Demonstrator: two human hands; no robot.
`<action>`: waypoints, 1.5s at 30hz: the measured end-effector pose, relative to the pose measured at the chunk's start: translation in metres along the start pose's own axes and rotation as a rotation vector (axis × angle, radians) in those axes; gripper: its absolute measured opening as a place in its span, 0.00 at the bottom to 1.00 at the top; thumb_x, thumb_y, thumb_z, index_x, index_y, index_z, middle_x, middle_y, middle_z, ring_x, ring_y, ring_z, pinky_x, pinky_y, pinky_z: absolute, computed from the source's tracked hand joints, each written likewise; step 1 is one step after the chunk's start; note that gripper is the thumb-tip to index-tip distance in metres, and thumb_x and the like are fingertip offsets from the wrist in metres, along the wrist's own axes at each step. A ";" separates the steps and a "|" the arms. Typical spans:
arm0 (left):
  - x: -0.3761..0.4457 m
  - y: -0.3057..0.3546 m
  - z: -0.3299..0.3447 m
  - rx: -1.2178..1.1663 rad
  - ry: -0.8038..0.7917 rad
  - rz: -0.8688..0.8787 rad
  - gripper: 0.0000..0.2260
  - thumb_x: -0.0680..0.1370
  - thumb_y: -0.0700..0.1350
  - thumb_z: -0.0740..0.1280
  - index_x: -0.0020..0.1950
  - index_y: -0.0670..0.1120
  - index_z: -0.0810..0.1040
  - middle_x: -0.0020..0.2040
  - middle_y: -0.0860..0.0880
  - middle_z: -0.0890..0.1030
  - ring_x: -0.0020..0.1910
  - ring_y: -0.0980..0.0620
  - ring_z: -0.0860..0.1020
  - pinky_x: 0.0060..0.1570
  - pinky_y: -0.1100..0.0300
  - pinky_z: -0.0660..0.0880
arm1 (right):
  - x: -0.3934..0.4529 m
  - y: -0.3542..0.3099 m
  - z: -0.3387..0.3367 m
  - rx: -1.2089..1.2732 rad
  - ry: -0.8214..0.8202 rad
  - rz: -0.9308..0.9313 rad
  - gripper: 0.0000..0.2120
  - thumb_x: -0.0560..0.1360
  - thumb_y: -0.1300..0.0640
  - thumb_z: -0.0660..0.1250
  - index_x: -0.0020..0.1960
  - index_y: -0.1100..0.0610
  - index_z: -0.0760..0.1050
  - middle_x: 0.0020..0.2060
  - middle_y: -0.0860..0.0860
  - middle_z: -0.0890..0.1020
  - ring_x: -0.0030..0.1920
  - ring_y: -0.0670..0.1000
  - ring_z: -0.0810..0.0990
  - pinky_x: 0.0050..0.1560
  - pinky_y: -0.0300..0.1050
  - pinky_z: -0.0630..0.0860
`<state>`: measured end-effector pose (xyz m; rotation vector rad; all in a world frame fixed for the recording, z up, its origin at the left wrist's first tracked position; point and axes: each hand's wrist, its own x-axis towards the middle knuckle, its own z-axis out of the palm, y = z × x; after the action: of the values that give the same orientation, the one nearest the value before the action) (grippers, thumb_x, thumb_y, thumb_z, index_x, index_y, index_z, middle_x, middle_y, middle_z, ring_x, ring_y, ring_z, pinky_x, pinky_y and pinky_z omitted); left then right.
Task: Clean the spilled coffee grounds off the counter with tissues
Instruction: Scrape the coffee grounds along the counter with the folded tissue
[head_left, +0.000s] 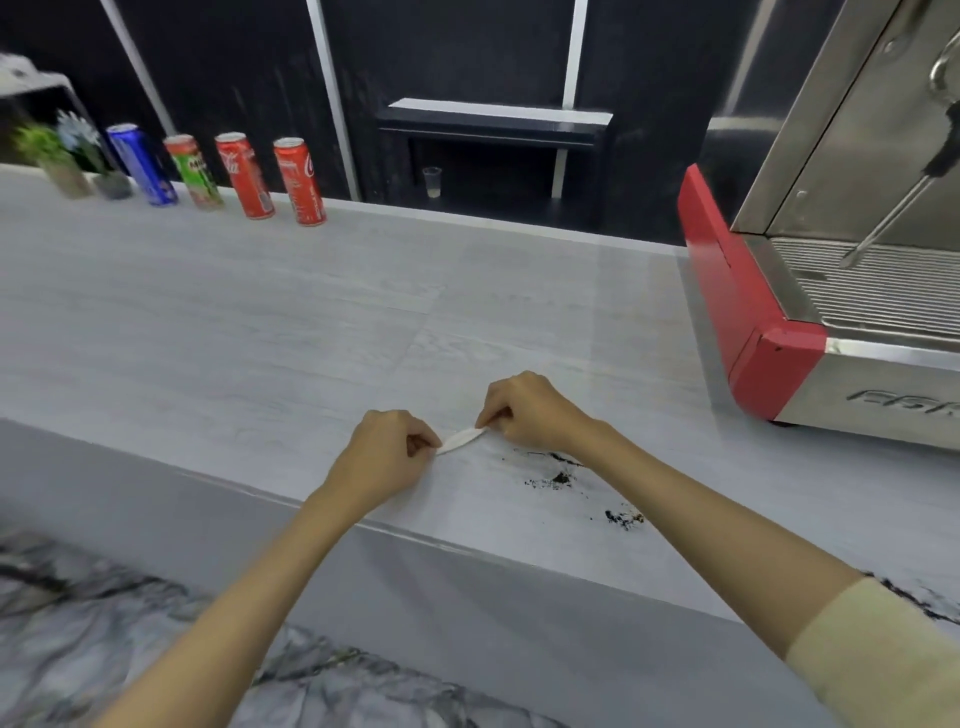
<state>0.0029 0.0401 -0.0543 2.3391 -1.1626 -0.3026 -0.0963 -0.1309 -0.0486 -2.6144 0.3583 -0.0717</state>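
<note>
Two hands pinch one small folded tissue (461, 440) between them, low over the pale desk (260, 322): the left hand (387, 454) closes thumb and fingertips on its near end, the right hand (530, 413) on its far end. The tissue looks feather-light, limp and easy to tear, so it is best held by its edges and pressed flat when wiping. Just right of it, dark coffee grounds (558, 478) lie scattered in loose, dry specks, likely to smear or roll. Farther right stands an espresso machine (810, 312); far left, four drink cans (249, 176).
</note>
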 end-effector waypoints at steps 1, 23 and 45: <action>-0.003 0.003 0.001 -0.007 -0.006 0.007 0.07 0.73 0.39 0.68 0.48 0.45 0.85 0.46 0.47 0.84 0.40 0.55 0.77 0.46 0.66 0.74 | -0.004 0.001 -0.001 -0.010 -0.007 -0.007 0.10 0.73 0.66 0.64 0.47 0.59 0.83 0.47 0.53 0.84 0.47 0.53 0.80 0.48 0.41 0.74; -0.031 0.087 0.044 -0.147 -0.146 0.214 0.10 0.74 0.38 0.64 0.49 0.44 0.84 0.44 0.45 0.85 0.46 0.50 0.79 0.48 0.58 0.79 | -0.126 0.034 -0.034 0.012 0.152 0.275 0.07 0.70 0.68 0.68 0.43 0.60 0.84 0.43 0.55 0.86 0.39 0.47 0.78 0.41 0.30 0.71; 0.021 0.117 0.075 0.014 -0.199 0.433 0.10 0.76 0.36 0.64 0.51 0.43 0.84 0.50 0.47 0.82 0.48 0.48 0.79 0.46 0.61 0.73 | -0.150 0.072 -0.035 -0.033 0.244 0.341 0.12 0.72 0.68 0.62 0.47 0.60 0.83 0.47 0.54 0.85 0.47 0.54 0.81 0.49 0.40 0.74</action>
<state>-0.0948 -0.0612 -0.0552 2.0312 -1.7296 -0.3743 -0.2619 -0.1682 -0.0503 -2.5421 0.8907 -0.2712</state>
